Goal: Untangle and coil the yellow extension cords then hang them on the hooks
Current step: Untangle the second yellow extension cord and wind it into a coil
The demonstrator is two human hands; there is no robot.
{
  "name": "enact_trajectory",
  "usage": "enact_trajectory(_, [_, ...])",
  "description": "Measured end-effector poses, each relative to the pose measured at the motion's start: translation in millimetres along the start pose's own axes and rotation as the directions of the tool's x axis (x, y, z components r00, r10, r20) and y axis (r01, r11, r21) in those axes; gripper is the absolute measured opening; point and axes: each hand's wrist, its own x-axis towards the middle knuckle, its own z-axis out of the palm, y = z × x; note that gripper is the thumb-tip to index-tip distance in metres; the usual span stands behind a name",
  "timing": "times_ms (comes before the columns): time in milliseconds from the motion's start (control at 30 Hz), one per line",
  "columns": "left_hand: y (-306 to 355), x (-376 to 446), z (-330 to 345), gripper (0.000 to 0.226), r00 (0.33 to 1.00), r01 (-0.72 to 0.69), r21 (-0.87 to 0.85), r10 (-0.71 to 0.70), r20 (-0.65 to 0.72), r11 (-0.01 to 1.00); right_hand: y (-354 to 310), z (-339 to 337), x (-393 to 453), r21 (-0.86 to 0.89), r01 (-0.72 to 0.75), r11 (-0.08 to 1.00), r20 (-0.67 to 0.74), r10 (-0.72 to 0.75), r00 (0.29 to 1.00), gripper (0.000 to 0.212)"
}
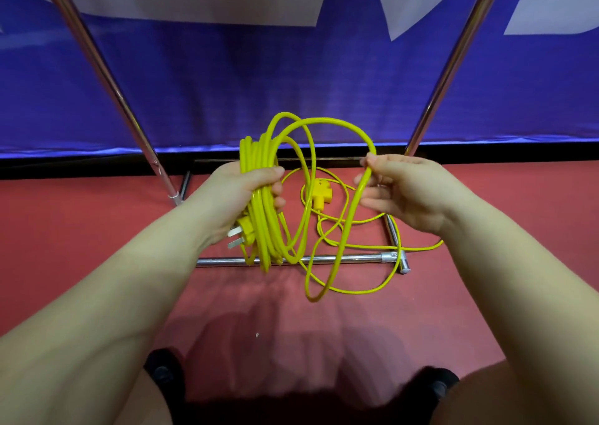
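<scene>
My left hand (249,191) grips a bundle of several loops of yellow extension cord (265,230), held upright above the floor. The cord's yellow plug (241,232) with metal prongs hangs just below that hand. My right hand (405,188) pinches one strand of the same cord between thumb and fingers, forming a wide loop (327,125) that arches between both hands. More yellow cord lies loose and tangled on the red floor (356,246), with a yellow socket block (319,194) among it. No hooks are in view.
A chrome rack stands around the cord: two slanted poles (107,78) (453,65) and low base bars (324,258) on the red floor (97,223). A blue and white banner (291,78) hangs behind. My dark shoes (165,372) show at the bottom.
</scene>
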Motion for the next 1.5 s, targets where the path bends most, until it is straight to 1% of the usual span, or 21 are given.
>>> enact_trajectory(100, [-3, 0, 4, 0.005, 0.999, 0.017, -0.004, -0.017, 0.036, 1.000, -2, 2, 0, 0.136, 0.006, 0.991, -0.021, -0.003, 1.000, 0.018])
enact_trajectory(200, [-6, 0, 6, 0.004, 0.991, 0.046, 0.032, -0.049, 0.121, 0.998, 1, 6, 4, 0.248, 0.030, 0.968, -0.064, -0.015, 0.998, 0.018])
enact_trajectory(300, [-8, -3, 12, 0.008, 0.980, 0.055, 0.093, -0.071, 0.183, 0.994, 4, 12, 8, 0.352, 0.062, 0.934, -0.097, -0.029, 0.995, 0.015])
enact_trajectory(500, [-10, -7, 19, 0.012, 0.965, 0.078, 0.104, -0.101, 0.241, 0.992, 2, 23, 10, 0.532, 0.081, 0.843, -0.110, -0.026, 0.994, 0.014])
enact_trajectory(567, [-10, -7, 19, 0.014, 0.969, 0.069, 0.098, -0.090, 0.230, 0.993, 1, 25, 9, 0.565, 0.076, 0.822, -0.081, -0.036, 0.996, 0.014])
enact_trajectory(767, [-6, -6, 16, 0.016, 0.980, 0.019, 0.114, -0.042, 0.196, 0.993, 2, 24, 12, 0.563, 0.054, 0.825, -0.016, -0.055, 0.998, 0.015])
enact_trajectory(800, [-5, -5, 16, 0.014, 0.983, 0.020, 0.105, -0.039, 0.181, 0.994, 2, 23, 13, 0.537, 0.042, 0.842, 0.013, -0.059, 0.998, 0.016])
enact_trajectory(833, [-5, -5, 15, 0.013, 0.986, 0.024, 0.086, -0.037, 0.161, 0.996, 3, 23, 13, 0.460, 0.037, 0.887, 0.037, -0.061, 0.997, 0.019])
enact_trajectory(867, [-4, -4, 15, 0.013, 0.990, 0.030, 0.060, -0.038, 0.138, 0.998, 5, 23, 13, 0.318, 0.044, 0.947, 0.053, -0.064, 0.997, 0.022])
enact_trajectory(900, [-3, -4, 15, 0.014, 0.993, 0.038, 0.031, -0.041, 0.111, 0.999, 9, 25, 13, 0.125, 0.059, 0.990, 0.064, -0.067, 0.996, 0.022])
enact_trajectory(933, [-2, -4, 14, 0.015, 0.996, 0.046, 0.002, -0.046, 0.081, 0.999, 14, 26, 12, -0.080, 0.079, 0.994, 0.078, -0.073, 0.994, 0.020])
enact_trajectory(967, [-1, -3, 14, 0.016, 0.997, 0.054, -0.025, -0.052, 0.051, 0.998, 19, 27, 11, -0.273, 0.108, 0.956, 0.106, -0.081, 0.991, 0.019])
enact_trajectory(1000, [0, -3, 13, 0.016, 0.998, 0.060, -0.051, -0.058, 0.026, 0.997, 24, 28, 9, -0.444, 0.148, 0.884, 0.156, -0.086, 0.984, 0.021])
enact_trajectory(1033, [0, -2, 12, 0.015, 0.998, 0.064, -0.077, -0.063, 0.006, 0.995, 28, 30, 7, -0.572, 0.187, 0.799, 0.222, -0.069, 0.973, 0.024])
enact_trajectory(1067, [1, -2, 11, 0.013, 0.998, 0.066, -0.098, -0.068, -0.014, 0.993, 33, 31, 6, -0.643, 0.212, 0.736, 0.280, -0.032, 0.959, 0.026])
enact_trajectory(1100, [2, -1, 9, 0.013, 0.997, 0.065, -0.115, -0.070, -0.035, 0.991, 36, 33, 5, -0.666, 0.218, 0.713, 0.322, 0.011, 0.947, 0.024])
enact_trajectory(1133, [3, 0, 7, 0.013, 0.996, 0.064, -0.132, -0.072, -0.057, 0.989, 38, 35, 3, -0.663, 0.208, 0.719, 0.347, 0.049, 0.937, 0.020])
enact_trajectory(1200, [4, 2, 5, 0.015, 0.992, 0.062, -0.183, -0.081, -0.095, 0.981, 41, 39, 1, -0.655, 0.199, 0.729, 0.362, 0.071, 0.929, 0.019])
enact_trajectory(1300, [5, 3, 4, 0.018, 0.984, 0.074, -0.254, -0.112, -0.141, 0.964, 44, 42, 2, -0.702, 0.228, 0.675, 0.356, 0.055, 0.933, 0.019])
enact_trajectory(1433, [4, 4, 0, 0.033, 0.975, 0.084, -0.288, -0.138, -0.172, 0.954, 46, 44, 0, -0.748, 0.256, 0.612, 0.357, 0.047, 0.933, 0.010])
enact_trajectory(1500, [5, 6, -3, 0.022, 0.973, 0.086, -0.315, -0.148, -0.177, 0.945, 47, 44, 1, -0.743, 0.285, 0.605, 0.344, -0.020, 0.939, 0.010])
